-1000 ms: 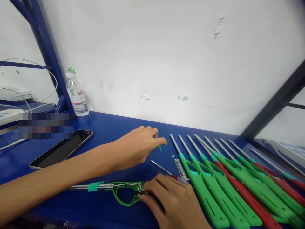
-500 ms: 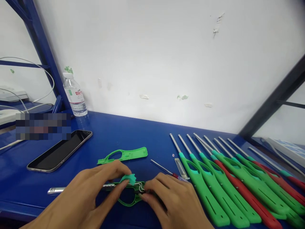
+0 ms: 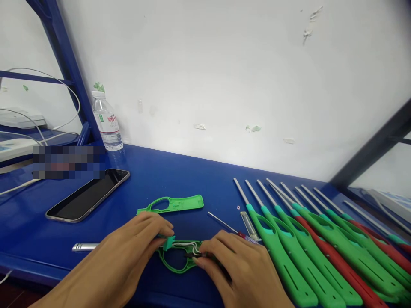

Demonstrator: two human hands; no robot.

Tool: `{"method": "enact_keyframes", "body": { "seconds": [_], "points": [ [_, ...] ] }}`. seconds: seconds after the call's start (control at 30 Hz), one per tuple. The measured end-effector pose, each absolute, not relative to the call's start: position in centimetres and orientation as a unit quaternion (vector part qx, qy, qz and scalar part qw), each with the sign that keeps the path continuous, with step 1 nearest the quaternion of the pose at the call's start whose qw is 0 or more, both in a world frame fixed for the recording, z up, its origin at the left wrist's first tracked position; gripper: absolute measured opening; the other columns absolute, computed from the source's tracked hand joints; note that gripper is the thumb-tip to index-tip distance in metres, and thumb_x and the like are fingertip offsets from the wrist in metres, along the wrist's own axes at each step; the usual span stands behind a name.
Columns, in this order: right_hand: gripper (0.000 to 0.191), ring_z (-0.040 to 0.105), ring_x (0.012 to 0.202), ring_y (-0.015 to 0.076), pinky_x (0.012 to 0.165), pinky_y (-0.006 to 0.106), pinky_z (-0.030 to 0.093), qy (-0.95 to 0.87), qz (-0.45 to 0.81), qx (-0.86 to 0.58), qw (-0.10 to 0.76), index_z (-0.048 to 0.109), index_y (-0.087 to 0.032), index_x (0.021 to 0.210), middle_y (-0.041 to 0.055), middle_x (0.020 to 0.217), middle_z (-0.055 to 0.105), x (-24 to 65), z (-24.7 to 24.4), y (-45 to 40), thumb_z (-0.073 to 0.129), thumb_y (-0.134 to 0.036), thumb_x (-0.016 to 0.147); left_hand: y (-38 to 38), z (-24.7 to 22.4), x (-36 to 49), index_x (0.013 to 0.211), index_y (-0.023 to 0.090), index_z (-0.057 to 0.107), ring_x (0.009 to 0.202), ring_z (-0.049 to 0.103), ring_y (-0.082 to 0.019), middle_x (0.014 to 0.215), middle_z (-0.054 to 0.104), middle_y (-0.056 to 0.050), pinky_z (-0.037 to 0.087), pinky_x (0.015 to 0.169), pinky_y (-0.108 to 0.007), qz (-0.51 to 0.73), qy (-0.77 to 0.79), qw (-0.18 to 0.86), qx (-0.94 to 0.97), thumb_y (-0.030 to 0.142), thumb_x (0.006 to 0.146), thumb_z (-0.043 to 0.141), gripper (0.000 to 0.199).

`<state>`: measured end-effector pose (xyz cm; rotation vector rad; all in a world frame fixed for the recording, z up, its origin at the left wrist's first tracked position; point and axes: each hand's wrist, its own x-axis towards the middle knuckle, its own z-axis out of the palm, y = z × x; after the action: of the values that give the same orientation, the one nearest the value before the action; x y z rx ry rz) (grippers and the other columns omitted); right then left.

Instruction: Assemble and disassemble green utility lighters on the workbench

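Low in the middle lies an opened long-reach lighter, its green handle half (image 3: 176,270) face up with white wires (image 3: 194,246) inside. The lighter's metal tube (image 3: 84,247) sticks out to the left beyond my left hand (image 3: 138,244). The fingers of that hand are closed on a small teal plastic piece (image 3: 168,243) at the front of the handle half. My right hand (image 3: 239,263) pinches a dark part (image 3: 195,255) beside the wires, hiding the rear of the handle. Behind my hands rests the other green handle half (image 3: 189,202).
Several assembled lighters (image 3: 282,256), green and red, lie in a row at the right. A screwdriver (image 3: 223,222) and a small clear case (image 3: 248,226) are near my right hand. At left are a phone (image 3: 88,196) and a water bottle (image 3: 109,124).
My left fingers have turned the teal piece more upright and lowered it toward the handle half. My right hand stays at the dark part. The whole view has shifted slightly.
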<state>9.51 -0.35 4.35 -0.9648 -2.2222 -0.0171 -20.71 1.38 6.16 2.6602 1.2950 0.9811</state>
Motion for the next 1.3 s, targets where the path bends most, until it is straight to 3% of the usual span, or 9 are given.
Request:
{"method": "enact_keyframes", "body": {
  "seconds": [0.13,0.23,0.5,0.63,0.77,0.93,1.1,1.3],
  "points": [
    [0.019,0.081,0.078,0.0169,0.063,0.033,0.049,-0.858,-0.006,-0.376,0.35,0.067,-0.032,0.116,-0.0074,0.098,0.081,9.5,4.3,-0.4,0.054,-0.034,0.13,1.4,6.6,-21.3,0.114,0.034,0.086,0.098,0.084,-0.02,0.111,0.087,-0.001,0.07,0.088,-0.025,0.325,0.415,-0.018,0.85,0.044,0.12,0.064,0.025],
    [0.022,0.08,0.079,0.0168,0.062,0.034,0.049,-0.86,-0.003,-0.376,0.345,0.067,-0.032,0.116,-0.0073,0.098,0.08,9.4,4.3,-0.5,0.051,-0.036,0.131,1.1,6.4,-21.5,0.113,0.037,0.087,0.089,0.081,-0.02,0.106,0.085,0.001,0.068,0.082,-0.027,0.344,0.422,-0.044,0.838,0.045,0.119,0.065,0.025],
    [0.029,0.08,0.078,0.0162,0.062,0.034,0.048,-0.857,-0.013,-0.377,0.35,0.067,-0.032,0.115,-0.0072,0.097,0.08,9.4,4.4,-0.5,0.045,-0.04,0.133,0.4,4.9,-20.6,0.14,0.036,0.08,0.105,0.078,-0.019,0.12,0.082,0.001,0.06,0.097,-0.031,0.341,0.401,-0.11,0.843,0.034,0.128,0.048,0.034],
    [0.031,0.08,0.079,0.0157,0.062,0.034,0.047,-0.855,-0.013,-0.379,0.353,0.067,-0.033,0.115,-0.0079,0.098,0.08,9.4,4.5,-0.5,0.044,-0.041,0.134,0.2,5.6,-19.9,0.125,0.034,0.083,0.105,0.076,-0.016,0.119,0.08,0.002,0.059,0.095,-0.028,0.337,0.393,-0.104,0.849,0.04,0.129,0.047,0.036],
    [0.032,0.08,0.078,0.016,0.062,0.034,0.047,-0.855,-0.013,-0.382,0.35,0.068,-0.032,0.114,-0.0073,0.096,0.08,9.4,4.4,-0.6,0.044,-0.041,0.134,0.8,7.2,-19.3,0.105,0.033,0.081,0.088,0.077,-0.013,0.101,0.081,0.007,0.056,0.082,-0.026,0.339,0.349,-0.124,0.865,0.026,0.127,0.048,0.041],
    [0.031,0.08,0.079,0.0169,0.064,0.034,0.049,-0.858,-0.014,-0.382,0.344,0.068,-0.032,0.115,-0.0065,0.097,0.08,9.4,4.3,-0.5,0.044,-0.04,0.133,0.7,6.7,-19.7,0.118,0.03,0.077,0.096,0.077,-0.016,0.108,0.082,0.005,0.051,0.096,-0.033,0.331,0.343,-0.14,0.868,0.021,0.127,0.044,0.035],
    [0.028,0.08,0.079,0.0165,0.064,0.034,0.05,-0.86,-0.007,-0.383,0.338,0.067,-0.032,0.114,-0.0073,0.098,0.08,9.5,4.5,-0.4,0.046,-0.038,0.133,0.0,6.5,-18.5,0.113,0.032,0.077,0.088,0.072,-0.016,0.102,0.08,0.006,0.048,0.087,-0.033,0.354,0.354,-0.089,0.861,-0.001,0.112,0.046,0.045],
    [0.027,0.08,0.08,0.0163,0.067,0.032,0.052,-0.863,-0.01,-0.373,0.339,0.067,-0.032,0.116,-0.0075,0.099,0.081,9.7,4.5,-0.4,0.047,-0.039,0.133,0.3,8.3,-17.5,0.105,0.031,0.077,0.077,0.073,-0.014,0.094,0.082,0.009,0.052,0.076,-0.03,0.334,0.331,-0.092,0.878,-0.007,0.099,0.05,0.047]
  ]
}}
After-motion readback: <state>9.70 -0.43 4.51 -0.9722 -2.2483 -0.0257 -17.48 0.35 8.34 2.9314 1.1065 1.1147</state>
